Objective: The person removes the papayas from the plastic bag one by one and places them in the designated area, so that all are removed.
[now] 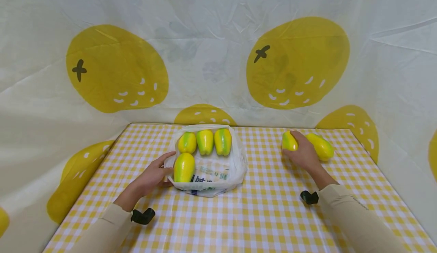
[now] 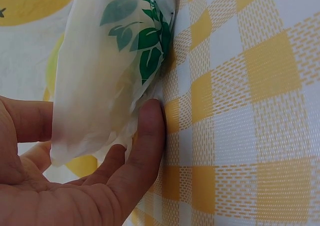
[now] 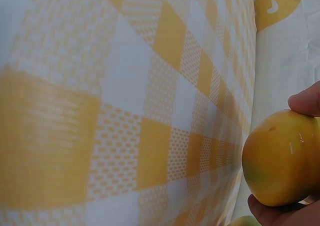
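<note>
Yellow-green fruit (image 1: 289,141) at the right side of the tabletop (image 1: 266,207), gripped in the right hand (image 1: 303,153), thumb and fingertips on opposite sides; long axis mostly masked, contact with the surface not tellable. Second fruit (image 1: 322,147) just right of it, long axis slanting down rightward in the head view. Key relation: plastic bag (image 1: 239,169) lies well to the left, four fruits (image 1: 205,142) inside. Left hand (image 1: 151,176) nearer the bag, holding its left edge loosely between fingers.

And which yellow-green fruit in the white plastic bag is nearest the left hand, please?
The single near-left fruit; the other three form the far row.
</note>
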`<state>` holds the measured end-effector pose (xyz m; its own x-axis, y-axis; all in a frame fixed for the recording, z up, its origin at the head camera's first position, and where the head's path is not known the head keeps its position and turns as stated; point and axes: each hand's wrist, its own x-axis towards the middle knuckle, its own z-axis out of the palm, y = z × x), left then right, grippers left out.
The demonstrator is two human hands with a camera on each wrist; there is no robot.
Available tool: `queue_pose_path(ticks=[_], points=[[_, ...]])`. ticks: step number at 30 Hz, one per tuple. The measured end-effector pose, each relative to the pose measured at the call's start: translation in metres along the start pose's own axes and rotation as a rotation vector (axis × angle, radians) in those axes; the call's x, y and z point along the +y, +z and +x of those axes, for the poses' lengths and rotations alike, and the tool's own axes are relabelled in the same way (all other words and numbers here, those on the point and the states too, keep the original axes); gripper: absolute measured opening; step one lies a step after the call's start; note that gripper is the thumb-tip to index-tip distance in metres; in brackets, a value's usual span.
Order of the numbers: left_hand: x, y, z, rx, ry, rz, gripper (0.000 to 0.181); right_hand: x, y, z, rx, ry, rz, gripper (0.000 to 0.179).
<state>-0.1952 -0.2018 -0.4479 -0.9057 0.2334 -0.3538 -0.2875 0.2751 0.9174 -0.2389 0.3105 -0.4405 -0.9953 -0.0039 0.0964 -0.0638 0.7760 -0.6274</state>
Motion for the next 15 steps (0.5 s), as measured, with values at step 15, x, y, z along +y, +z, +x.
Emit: queue_pose_path(ticks=[15], points=[[0.0009,0.0002,-0.0014,-0.001,-0.002,0.006,0.065,0.0063,-0.0002,-0.0003,0.001,0.015,0.008,0.083]])
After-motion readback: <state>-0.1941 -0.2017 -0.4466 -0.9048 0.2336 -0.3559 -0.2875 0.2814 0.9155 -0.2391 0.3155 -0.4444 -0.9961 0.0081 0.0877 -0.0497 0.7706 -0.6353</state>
